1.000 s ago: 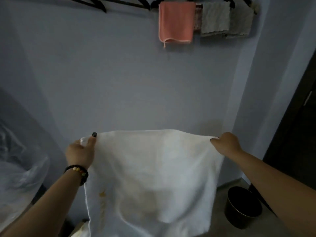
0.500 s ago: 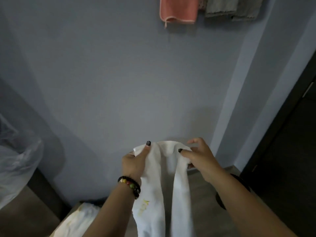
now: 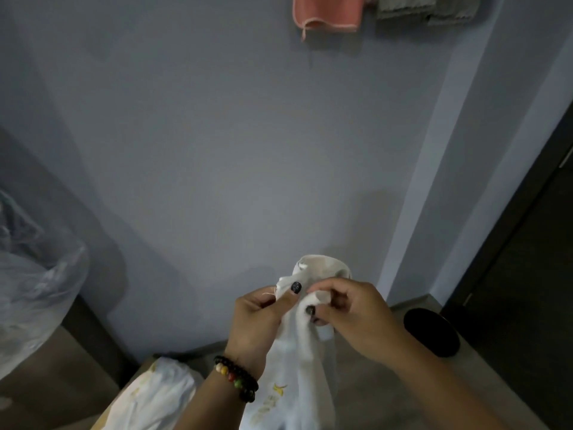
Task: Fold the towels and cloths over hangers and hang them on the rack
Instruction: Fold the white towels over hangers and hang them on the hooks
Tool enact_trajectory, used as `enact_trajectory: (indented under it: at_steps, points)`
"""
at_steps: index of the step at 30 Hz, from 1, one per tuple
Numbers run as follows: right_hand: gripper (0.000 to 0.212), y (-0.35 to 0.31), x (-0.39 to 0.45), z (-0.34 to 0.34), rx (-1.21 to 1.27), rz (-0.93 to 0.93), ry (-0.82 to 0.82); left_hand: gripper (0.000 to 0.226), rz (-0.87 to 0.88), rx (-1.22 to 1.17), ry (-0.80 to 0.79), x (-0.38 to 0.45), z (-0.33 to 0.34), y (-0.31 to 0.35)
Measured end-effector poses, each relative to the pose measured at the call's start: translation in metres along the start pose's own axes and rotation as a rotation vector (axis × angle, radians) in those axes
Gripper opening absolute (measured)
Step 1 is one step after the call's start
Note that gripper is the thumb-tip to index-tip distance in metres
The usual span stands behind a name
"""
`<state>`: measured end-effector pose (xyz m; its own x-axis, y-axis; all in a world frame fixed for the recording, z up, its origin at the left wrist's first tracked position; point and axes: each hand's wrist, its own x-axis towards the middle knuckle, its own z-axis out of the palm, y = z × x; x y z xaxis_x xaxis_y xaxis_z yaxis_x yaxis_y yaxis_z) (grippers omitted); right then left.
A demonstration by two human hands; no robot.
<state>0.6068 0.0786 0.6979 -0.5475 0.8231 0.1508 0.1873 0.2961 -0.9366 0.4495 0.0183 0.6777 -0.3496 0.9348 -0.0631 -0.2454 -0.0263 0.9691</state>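
A white towel (image 3: 297, 367) with yellow marks hangs folded in half lengthwise in front of me. My left hand (image 3: 254, 324) pinches one top corner with the thumb pressed on the cloth. My right hand (image 3: 350, 318) pinches the other top corner right beside it, so the two corners meet. High on the wall hang a pink cloth (image 3: 327, 10) and grey cloths (image 3: 424, 7); the rack and hangers above them are out of view.
More white cloth (image 3: 148, 395) lies on a low surface at the bottom left. A clear plastic bag (image 3: 34, 283) bulges at the left. A dark round bin (image 3: 432, 332) stands on the floor at the right, beside a dark door (image 3: 527, 259).
My hands, spread wide with the towel open a second ago, have come together, folding the towel in half. The view has tilted downward.
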Motion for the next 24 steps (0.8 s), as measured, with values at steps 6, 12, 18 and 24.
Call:
enact_trajectory:
  at_steps: [6,12,18,24]
  points:
    - [0.044,-0.006,0.009,0.0,-0.357,-0.338,0.012,0.041,0.031,-0.054,0.038,-0.003,-0.004,0.012]
    - [0.033,-0.007,0.027,0.001,-0.356,-0.538,0.071,0.07,0.045,-0.132,0.033,-0.002,-0.001,0.019]
    - [0.036,-0.017,0.044,0.008,-0.191,-0.539,0.096,0.038,0.038,-0.223,-0.016,0.005,-0.001,0.029]
    - [0.022,-0.034,0.046,0.01,0.021,-0.45,0.129,0.039,0.008,-0.29,-0.195,0.003,-0.011,0.042]
